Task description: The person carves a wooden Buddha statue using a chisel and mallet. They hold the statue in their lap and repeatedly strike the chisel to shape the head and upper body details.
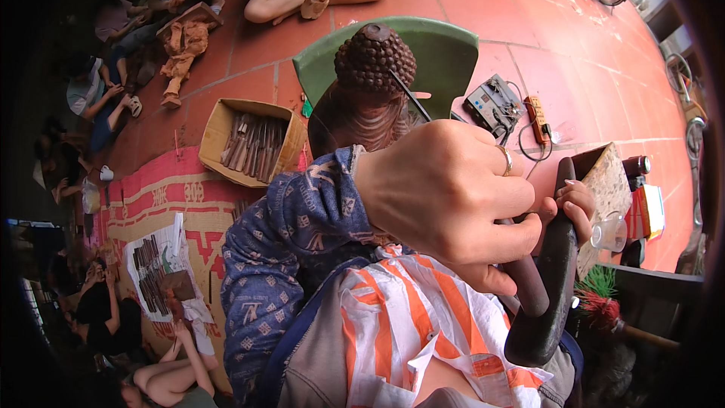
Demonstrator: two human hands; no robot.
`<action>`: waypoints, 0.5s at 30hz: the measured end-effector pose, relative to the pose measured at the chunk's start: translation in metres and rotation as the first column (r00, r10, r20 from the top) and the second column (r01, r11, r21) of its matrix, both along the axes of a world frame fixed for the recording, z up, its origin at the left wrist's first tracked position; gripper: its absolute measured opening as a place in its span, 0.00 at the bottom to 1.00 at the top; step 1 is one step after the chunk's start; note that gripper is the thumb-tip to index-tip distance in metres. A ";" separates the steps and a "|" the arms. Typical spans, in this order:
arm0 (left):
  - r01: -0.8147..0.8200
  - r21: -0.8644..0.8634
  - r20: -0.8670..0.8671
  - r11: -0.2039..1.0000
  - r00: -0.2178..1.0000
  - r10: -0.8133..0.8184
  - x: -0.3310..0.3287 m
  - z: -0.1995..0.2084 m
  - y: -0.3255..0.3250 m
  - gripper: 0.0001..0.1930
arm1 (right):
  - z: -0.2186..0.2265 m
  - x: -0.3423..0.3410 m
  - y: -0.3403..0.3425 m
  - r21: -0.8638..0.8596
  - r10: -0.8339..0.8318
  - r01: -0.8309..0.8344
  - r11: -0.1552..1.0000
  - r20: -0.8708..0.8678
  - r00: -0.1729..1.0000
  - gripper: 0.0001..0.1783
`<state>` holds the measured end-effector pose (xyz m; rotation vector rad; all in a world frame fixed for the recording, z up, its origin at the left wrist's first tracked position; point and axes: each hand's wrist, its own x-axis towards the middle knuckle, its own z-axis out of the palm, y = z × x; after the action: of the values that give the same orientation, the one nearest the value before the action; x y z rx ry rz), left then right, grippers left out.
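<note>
I log: cardboard tool box (291, 142), left of my hands; carved dark head (374, 60), just beyond them; left hand (445, 196), clamped on a chisel (531, 287) whose blade reaches the head; right hand (578, 208), fingers wrapped round a dark mallet (555, 287).

Slim dark chisel (411, 96) slants across brown carved head (370, 60).

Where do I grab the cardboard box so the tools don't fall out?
Probably hold the cardboard box by its opposite left and right walls, coming from both sides and keeping it level. Its top is open and the long tools are crowded inside. Go carefully on the right, where the carved statue is close.
</note>
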<state>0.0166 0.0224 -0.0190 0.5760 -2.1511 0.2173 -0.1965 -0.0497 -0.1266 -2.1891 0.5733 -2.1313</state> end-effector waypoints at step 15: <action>-0.039 0.023 0.060 0.999 0.998 0.037 -0.010 0.001 0.007 0.22 | -0.010 -0.005 0.005 0.129 0.152 -0.153 0.980 0.017 0.988 0.17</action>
<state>0.0069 0.0295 -0.0179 0.6317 -2.2040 0.2318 -0.2014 -0.0447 -0.1368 -2.0832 0.5093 -1.9669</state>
